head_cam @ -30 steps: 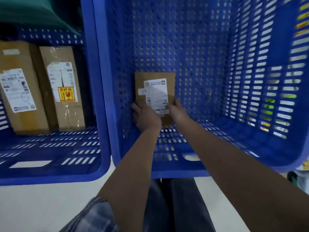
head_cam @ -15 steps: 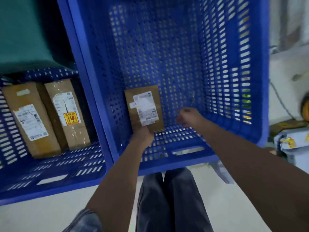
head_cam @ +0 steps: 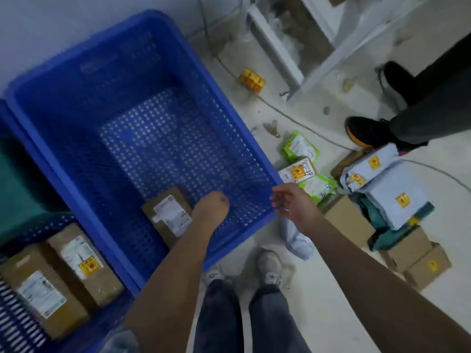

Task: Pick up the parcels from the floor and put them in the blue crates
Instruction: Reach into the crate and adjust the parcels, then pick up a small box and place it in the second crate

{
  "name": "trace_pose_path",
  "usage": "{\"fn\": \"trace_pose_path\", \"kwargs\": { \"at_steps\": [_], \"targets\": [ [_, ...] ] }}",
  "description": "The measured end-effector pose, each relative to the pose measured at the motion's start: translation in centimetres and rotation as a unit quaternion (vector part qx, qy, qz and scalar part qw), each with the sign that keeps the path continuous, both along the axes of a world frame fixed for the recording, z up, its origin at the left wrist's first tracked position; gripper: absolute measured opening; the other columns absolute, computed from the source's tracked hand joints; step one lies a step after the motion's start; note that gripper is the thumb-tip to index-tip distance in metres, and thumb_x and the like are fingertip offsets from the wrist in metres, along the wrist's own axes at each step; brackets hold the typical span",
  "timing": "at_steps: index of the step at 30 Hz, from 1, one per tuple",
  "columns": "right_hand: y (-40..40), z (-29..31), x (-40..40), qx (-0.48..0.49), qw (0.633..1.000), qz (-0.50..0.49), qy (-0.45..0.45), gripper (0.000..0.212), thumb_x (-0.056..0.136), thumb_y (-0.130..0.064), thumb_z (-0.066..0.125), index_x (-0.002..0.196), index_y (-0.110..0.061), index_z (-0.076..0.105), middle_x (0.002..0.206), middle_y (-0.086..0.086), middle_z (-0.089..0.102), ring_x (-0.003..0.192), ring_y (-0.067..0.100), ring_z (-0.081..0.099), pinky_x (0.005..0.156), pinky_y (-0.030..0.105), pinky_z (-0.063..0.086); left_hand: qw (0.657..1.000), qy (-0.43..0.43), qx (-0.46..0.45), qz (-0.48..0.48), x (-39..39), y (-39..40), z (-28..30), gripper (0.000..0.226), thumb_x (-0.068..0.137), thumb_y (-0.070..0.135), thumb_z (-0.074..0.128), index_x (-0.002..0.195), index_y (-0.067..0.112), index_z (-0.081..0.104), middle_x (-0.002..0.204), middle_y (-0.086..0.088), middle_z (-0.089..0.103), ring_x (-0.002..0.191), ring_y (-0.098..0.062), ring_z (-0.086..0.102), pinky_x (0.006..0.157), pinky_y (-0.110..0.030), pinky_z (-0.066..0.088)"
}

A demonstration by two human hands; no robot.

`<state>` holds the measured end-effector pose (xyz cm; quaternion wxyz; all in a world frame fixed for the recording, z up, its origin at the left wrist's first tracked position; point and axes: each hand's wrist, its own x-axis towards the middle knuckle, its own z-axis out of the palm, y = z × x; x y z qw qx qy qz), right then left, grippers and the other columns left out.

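I look down at a big blue crate (head_cam: 76,80). One small brown parcel (head_cam: 167,216) lies flat in it, near the front wall, with its white label up. My left hand (head_cam: 211,202) is inside the crate, just beside that parcel. I see only the back of the wrist, so I cannot tell if the fingers are curled or straight. It does not seem to hold the parcel.

My right hand (head_cam: 293,202) is in the air by the crate's front right corner. Its fingers are apart and loose, and it holds nothing.

More parcels lie on the floor (head_cam: 318,314) to the right. The green bags (head_cam: 300,146) and a small box with a yellow sticker (head_cam: 298,171) lie just past my right hand, close to the crate's right wall. The grey-blue bags (head_cam: 392,194) are stacked farther right, on top of some brown boxes (head_cam: 418,261). The small box's long side runs up and to the right.

So I think the right hand is the nearer one for the next pick. It only has to go forward and a bit right. The left hand would have to come out over the crate wall first.

A second crate (head_cam: 15,324) on the left has two tall brown parcels (head_cam: 63,278) in it.
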<state>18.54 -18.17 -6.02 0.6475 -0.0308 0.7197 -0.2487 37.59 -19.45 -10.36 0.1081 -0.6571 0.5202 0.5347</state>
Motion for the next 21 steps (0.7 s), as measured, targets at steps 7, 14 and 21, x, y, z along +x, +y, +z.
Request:
{"fn": "trace_pose_path", "kwargs": {
  "at_steps": [7, 14, 21],
  "targets": [
    [9.8, -2.9, -6.2, 0.086, 0.990, -0.111, -0.008, 0.020, 0.088, -0.017, 0.049, 0.069, -0.013, 0.055, 0.065, 0.003, 0.052, 0.058, 0.015, 0.049, 0.055, 0.023, 0.039, 0.988, 0.096, -0.070, 0.095, -10.1, 4.9, -1.4, 0.027, 0.091, 0.012, 0.041, 0.071, 0.023, 0.055, 0.078, -0.007, 0.063, 0.081, -0.032, 0.063, 0.072, -0.044, 0.050],
    [22.0, -5.0, -16.1, 0.196, 0.977, -0.080, 0.015, 0.017, 0.091, -0.012, 0.051, 0.077, -0.006, 0.056, 0.068, 0.010, 0.055, 0.057, 0.020, 0.051, 0.054, 0.024, 0.041, 0.988, -0.021, 0.150, -0.008, -16.8, 14.3, -4.1, 0.019, 0.091, 0.011, 0.043, 0.075, 0.012, 0.054, 0.069, -0.010, 0.055, 0.059, -0.025, 0.053, 0.065, -0.037, 0.050],
    [29.3, -5.1, -26.2, 0.216, 0.970, -0.109, 0.038, 0.010, 0.090, -0.009, 0.051, 0.084, -0.004, 0.057, 0.065, 0.011, 0.057, 0.054, 0.020, 0.052, 0.052, 0.022, 0.041, 0.973, -0.055, 0.197, -0.106, -26.7, 16.4, -2.8, 0.019, 0.095, 0.014, 0.042, 0.091, 0.005, 0.058, 0.096, -0.020, 0.065, 0.084, -0.032, 0.064, 0.078, -0.034, 0.052]
  ]
}}
